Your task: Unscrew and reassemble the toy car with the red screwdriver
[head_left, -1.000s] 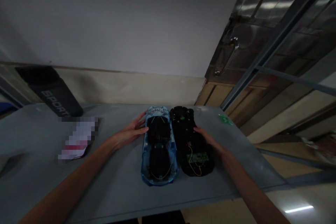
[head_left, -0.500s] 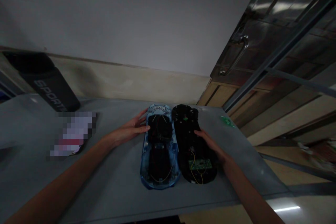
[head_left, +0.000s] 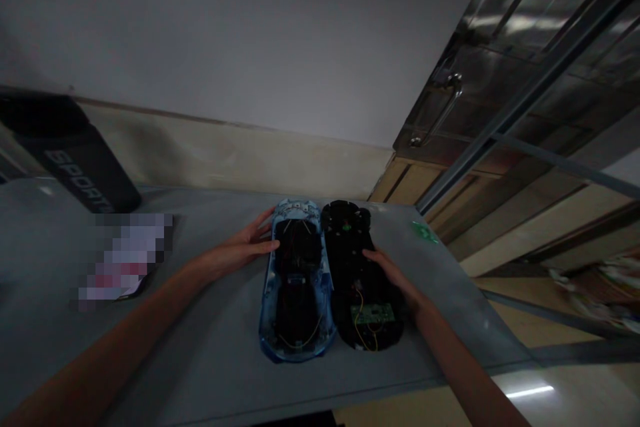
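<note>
A blue toy car body shell [head_left: 267, 320] lies upside down on the grey table, its dark interior and a thin wire facing up. Along its left side my left hand [head_left: 253, 245] grips the edge, thumb over the rim and fingers against the outer wall. Right beside the shell is the black toy car chassis [head_left: 345, 260], with a green circuit board [head_left: 373, 313] and yellow wires near its close end. My right hand [head_left: 395, 273] holds the chassis by its right edge, thumb on top; its other fingers are hidden.
A black bottle [head_left: 83, 160] marked SPORT stands at the back left, near a blurred-out flat item [head_left: 133, 253]. Some small green pieces [head_left: 424, 232] lie near the table's right edge. Behind runs a wall [head_left: 225, 40]; a metal door [head_left: 450, 100] is at right.
The whole scene has shifted slightly left in view as the head turned. Both hands keep their hold on the shell and chassis, which stay side by side.
</note>
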{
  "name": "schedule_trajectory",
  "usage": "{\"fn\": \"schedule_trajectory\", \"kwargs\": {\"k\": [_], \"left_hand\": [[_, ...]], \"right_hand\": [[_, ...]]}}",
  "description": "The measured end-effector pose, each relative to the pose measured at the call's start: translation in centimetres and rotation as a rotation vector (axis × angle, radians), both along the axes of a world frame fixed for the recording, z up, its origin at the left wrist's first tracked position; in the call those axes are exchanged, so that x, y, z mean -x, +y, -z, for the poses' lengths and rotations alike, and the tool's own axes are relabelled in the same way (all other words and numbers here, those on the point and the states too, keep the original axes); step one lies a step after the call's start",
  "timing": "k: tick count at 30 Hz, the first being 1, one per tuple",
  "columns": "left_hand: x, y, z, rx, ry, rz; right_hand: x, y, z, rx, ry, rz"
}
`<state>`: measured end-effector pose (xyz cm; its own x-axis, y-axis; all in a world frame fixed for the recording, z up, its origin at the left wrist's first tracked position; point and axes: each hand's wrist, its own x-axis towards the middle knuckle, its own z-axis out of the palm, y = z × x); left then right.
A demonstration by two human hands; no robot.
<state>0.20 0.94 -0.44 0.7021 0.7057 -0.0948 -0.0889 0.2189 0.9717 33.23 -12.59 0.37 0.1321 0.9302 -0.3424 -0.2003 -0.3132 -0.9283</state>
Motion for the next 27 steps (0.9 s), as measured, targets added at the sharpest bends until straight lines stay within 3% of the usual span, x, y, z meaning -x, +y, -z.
{"fn": "schedule_trajectory", "kwargs": {"k": [19,27], "left_hand": [[-0.07,-0.19,-0.31,0.071,-0.007,-0.039],[0.02,-0.16,-0.15,0.053,-0.020,-0.030]], "right_hand": [[0.57,-0.36,-0.90,0.038,0.030,0.011],[0.05,-0.21,-0.05,0.025,0.026,0.005]]}}
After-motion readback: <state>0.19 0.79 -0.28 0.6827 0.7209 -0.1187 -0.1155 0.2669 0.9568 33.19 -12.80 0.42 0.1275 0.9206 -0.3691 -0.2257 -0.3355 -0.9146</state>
